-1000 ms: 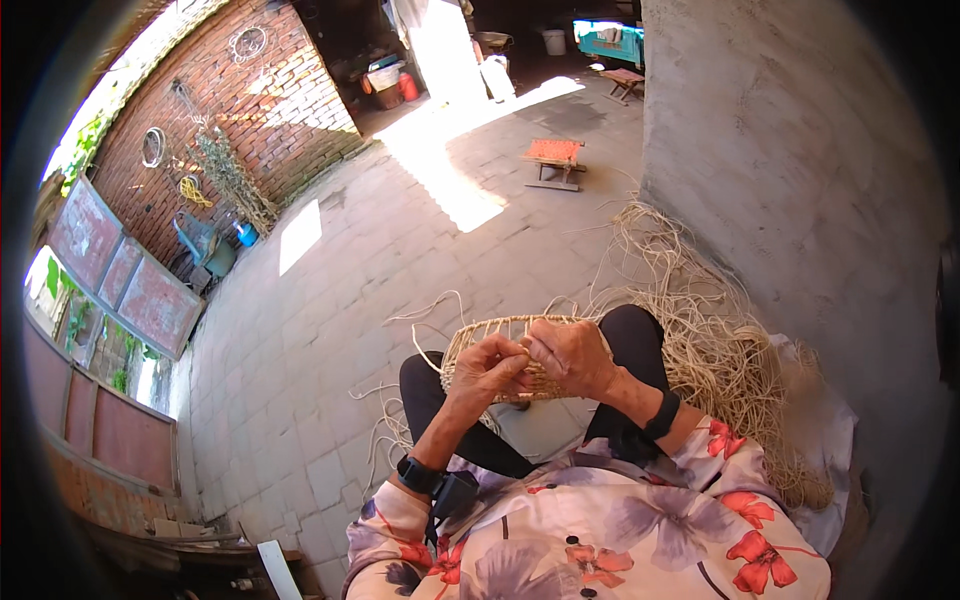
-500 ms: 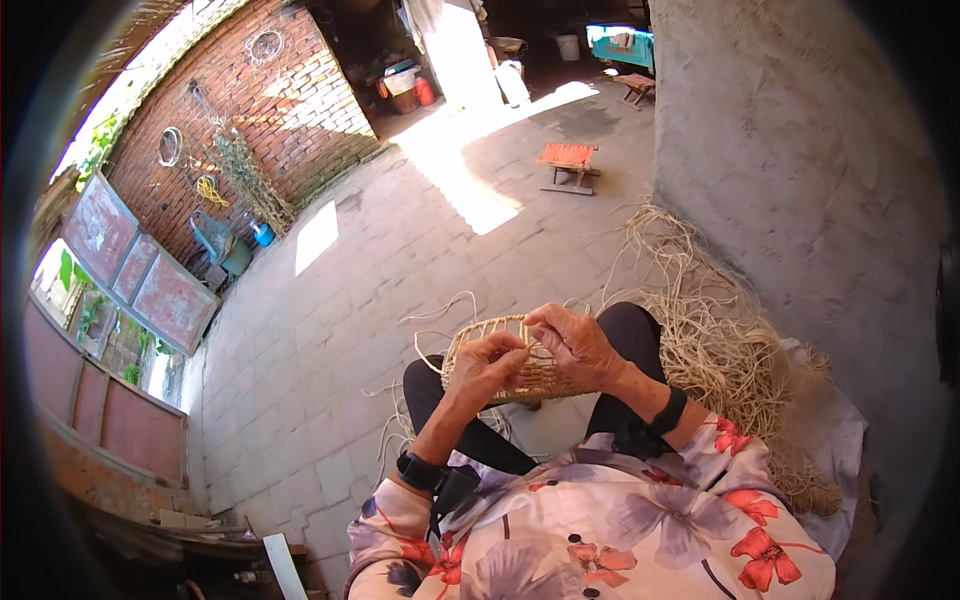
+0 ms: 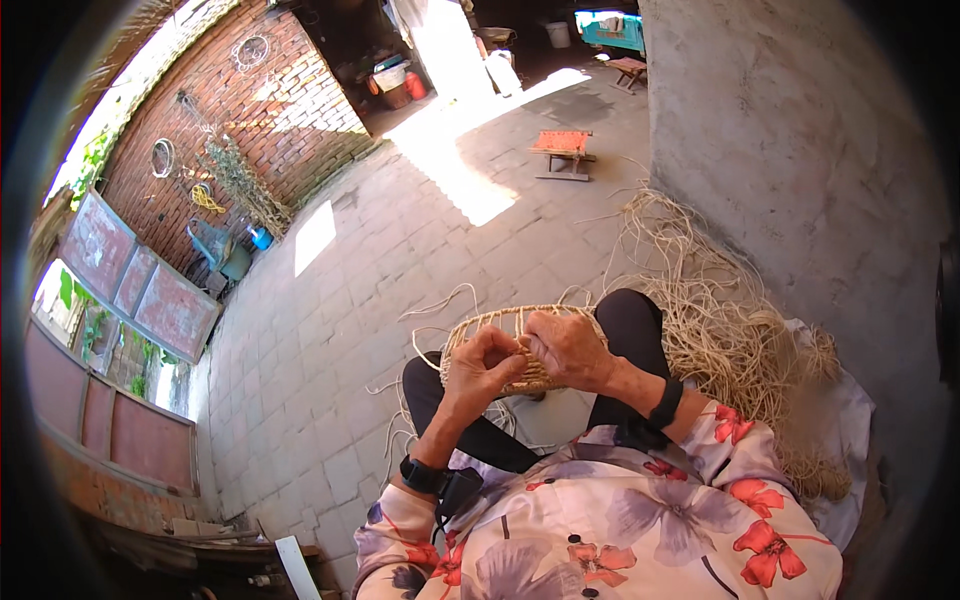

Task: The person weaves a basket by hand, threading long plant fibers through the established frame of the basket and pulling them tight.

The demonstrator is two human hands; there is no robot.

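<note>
A woven basket of pale straw cord rests between my knees, its far rim curving beyond my hands. My left hand is closed in a pinch at the near side of the weave, thumb and forefinger on a strand of straw cord. Right beside it, my right hand is closed too, its fingertips gripping cord close to the left fingertips. The strand between them is thin and mostly hidden by the fingers. Loose cord ends stick out from the basket's left side.
A large heap of loose straw cord lies by my right knee on a pale sheet, along a grey wall. A low folding stool with an orange seat stands ahead on the paving. Metal panels lean at the left.
My right hand has come down from a raised pinch and turned its knuckles up, close to my left fingertips. The left hand has shifted slightly. The whole view has tilted a little.
</note>
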